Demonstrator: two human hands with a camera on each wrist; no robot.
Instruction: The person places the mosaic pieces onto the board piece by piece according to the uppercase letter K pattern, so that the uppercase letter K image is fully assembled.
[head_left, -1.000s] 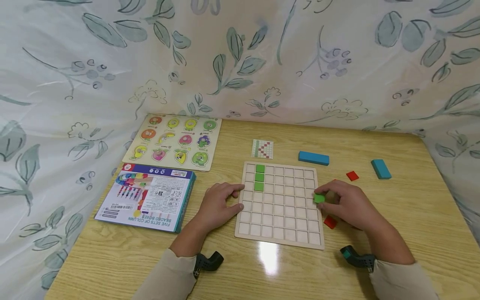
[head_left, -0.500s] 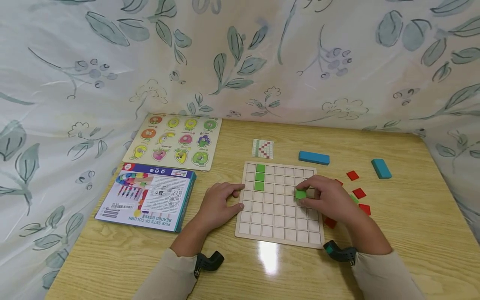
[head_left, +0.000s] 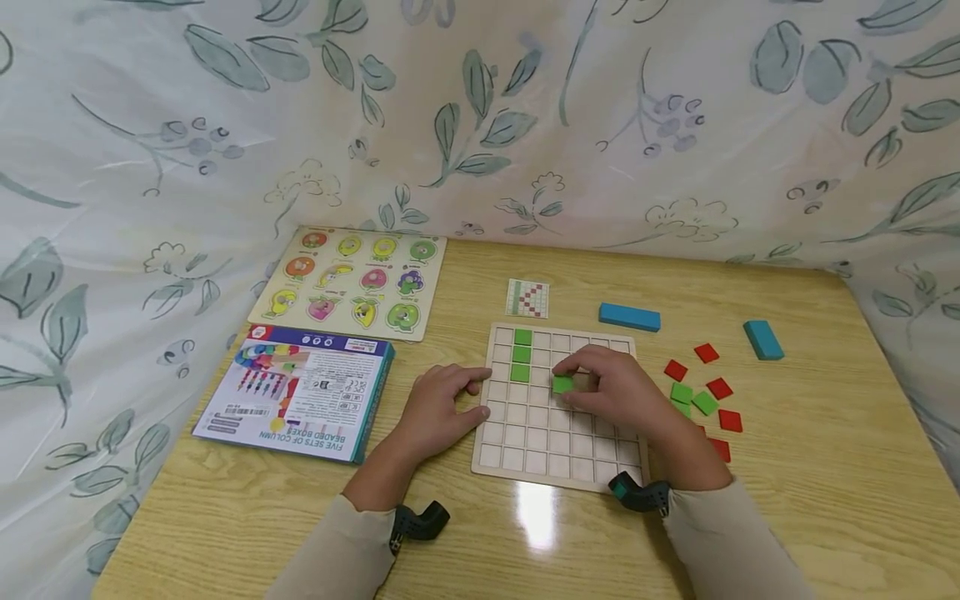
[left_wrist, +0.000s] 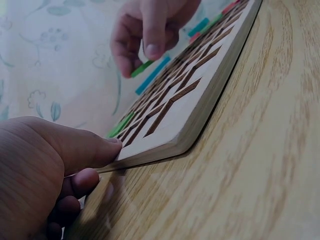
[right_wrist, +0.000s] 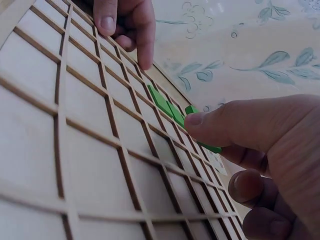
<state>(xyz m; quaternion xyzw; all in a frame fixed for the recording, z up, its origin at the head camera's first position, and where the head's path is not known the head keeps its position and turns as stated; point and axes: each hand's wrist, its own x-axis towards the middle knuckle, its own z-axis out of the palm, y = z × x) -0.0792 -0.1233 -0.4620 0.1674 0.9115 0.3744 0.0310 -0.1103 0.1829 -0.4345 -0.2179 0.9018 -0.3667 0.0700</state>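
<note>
My right hand [head_left: 611,387] pinches a green square tile [head_left: 562,384] between thumb and fingers over the wooden grid board [head_left: 536,439]. The left wrist view shows this tile held above the surface. Three green tiles [head_left: 521,354] lie in the top cells of the board's second column from the left. At the left edge of the board, my left hand [head_left: 435,414] touches the rim with thumb and index finger spread apart. Its other fingers are bent beneath, as the left wrist view shows. A small pattern card [head_left: 528,297] lies behind the board.
Loose red tiles [head_left: 720,388] and green tiles [head_left: 705,403] are scattered right of the board. Two blue blocks [head_left: 629,317] lie behind it. On the left are a fruit puzzle board [head_left: 352,279] and a boxed toy [head_left: 292,396]. A patterned curtain borders the table.
My right hand has carried the green tile leftward, from the board's right edge to above its middle columns. More loose tiles on the right are uncovered. My left hand has stayed put.
</note>
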